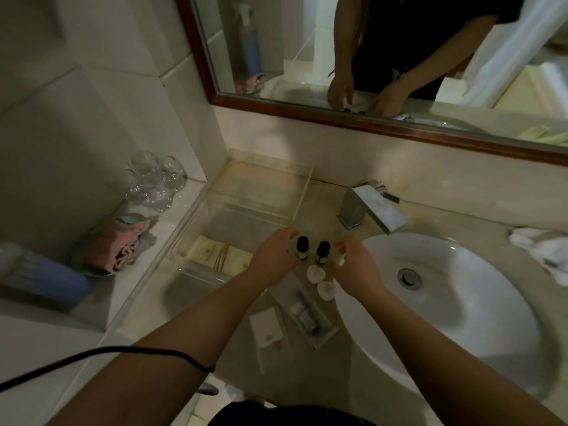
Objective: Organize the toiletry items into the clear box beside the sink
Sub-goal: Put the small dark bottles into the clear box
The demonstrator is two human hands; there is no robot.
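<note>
Two small bottles with black caps stand on the counter between my hands, the left bottle point(302, 248) and the right bottle point(322, 252). My left hand point(273, 259) curls around the left bottle. My right hand point(358, 269) is beside the right bottle and pinches something small and white. The clear box point(302, 192) sits left of the faucet; a cream packet point(219, 255) lies in its near section. Two white heart-shaped soaps point(321, 281), a clear wrapped kit point(310, 318) and a white sachet point(266, 329) lie on the counter in front.
The white basin point(461, 302) and chrome faucet point(368, 207) are to the right. A white cloth point(544, 250) lies far right. On the left ledge are upturned glasses point(153, 182), a folded pink cloth point(120, 244) and a blue bottle point(46, 278). A mirror point(399, 56) hangs behind.
</note>
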